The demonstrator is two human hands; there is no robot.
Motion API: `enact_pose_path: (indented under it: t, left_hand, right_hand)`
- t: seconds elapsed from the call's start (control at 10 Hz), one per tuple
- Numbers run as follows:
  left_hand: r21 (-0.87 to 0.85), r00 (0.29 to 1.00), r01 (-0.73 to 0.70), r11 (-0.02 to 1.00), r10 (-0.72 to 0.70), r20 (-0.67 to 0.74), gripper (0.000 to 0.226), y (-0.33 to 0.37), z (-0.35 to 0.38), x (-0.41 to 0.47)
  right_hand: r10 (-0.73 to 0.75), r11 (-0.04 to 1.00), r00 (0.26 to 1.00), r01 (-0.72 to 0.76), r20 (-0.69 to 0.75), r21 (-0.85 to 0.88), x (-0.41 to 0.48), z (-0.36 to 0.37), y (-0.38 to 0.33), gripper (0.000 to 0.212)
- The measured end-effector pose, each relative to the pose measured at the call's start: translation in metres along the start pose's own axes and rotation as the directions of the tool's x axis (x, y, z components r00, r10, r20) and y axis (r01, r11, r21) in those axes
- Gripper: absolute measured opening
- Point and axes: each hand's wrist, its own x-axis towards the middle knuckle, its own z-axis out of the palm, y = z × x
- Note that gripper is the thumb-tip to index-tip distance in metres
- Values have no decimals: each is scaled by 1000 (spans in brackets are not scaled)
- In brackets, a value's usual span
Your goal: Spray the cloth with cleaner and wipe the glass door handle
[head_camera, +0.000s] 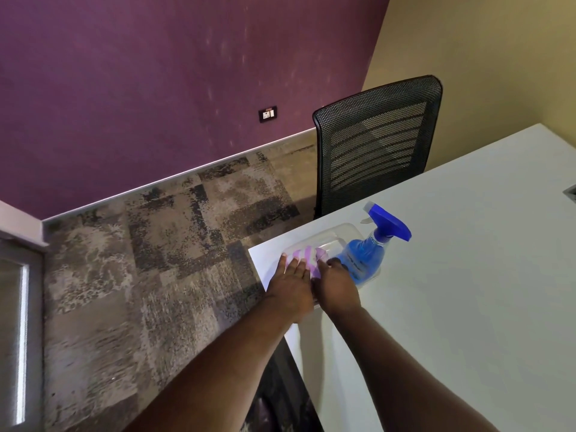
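- Far to the left of both hands, at the picture's left edge, a pale frame with a glass pane (14, 310) shows; it may belong to the glass door, but no handle is visible, so where the handle sits cannot be told.
- Between that frame and the hands lies open patterned carpet (149, 263), a wide clear path for walking over once the cloth is wet.
- The left hand (291, 286) lies palm down with fingers spread, pressing on the near left part of the cloth; it is flat rather than closed around anything.
- Just beyond and between the two hands, the purple-and-white striped cloth (307, 260) sits bunched in a clear plastic tray (324, 236), probably so the kit stays together.
- The tray rests at the very corner of the white table (467, 275), its left rim near the table edge, so a hard tug leftward could slide it off.
- The right hand (338, 286) touches the cloth's right side, fingers curled down; whether it pinches fabric or reaches for the bottle I cannot tell.
- Just right of that hand, touching or nearly so, the blue spray bottle (371, 247) lies tilted in the tray, nozzle pointing away.
- Beyond the hands a black mesh chair (377, 145) stands against the table; to the right the tabletop is bare, with plenty of room.
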Motion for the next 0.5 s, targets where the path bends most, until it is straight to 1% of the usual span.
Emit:
enact_pose_path:
  t: [0.1, 0.2, 0.3, 0.4, 0.5]
  left_hand:
    - [-94, 998, 30, 995, -34, -47, 72, -3, -3, -6]
    - [-150, 988, 46, 988, -67, -137, 70, -9, -4, -17]
    - [-170, 958, 70, 983, -114, -264, 69, -21, -6, -39]
    - [-214, 921, 99, 972, -171, -351, 70, -34, -15, -56]
    - [-274, 871, 123, 954, -236, -431, 73, -51, -31, -82]
  right_hand:
    - [-110, 993, 990, 104, -92, -60, -8, -8, -3, 63]
    - [-138, 989, 985, 131, -104, -75, -12, 2, 0, 69]
    - [-103, 993, 988, 97, -115, -62, -22, 4, -2, 69]
    - [-102, 994, 981, 93, -163, -60, -32, -12, -15, 73]
    - [-173, 984, 960, 157, -222, -89, -44, -31, -35, 78]
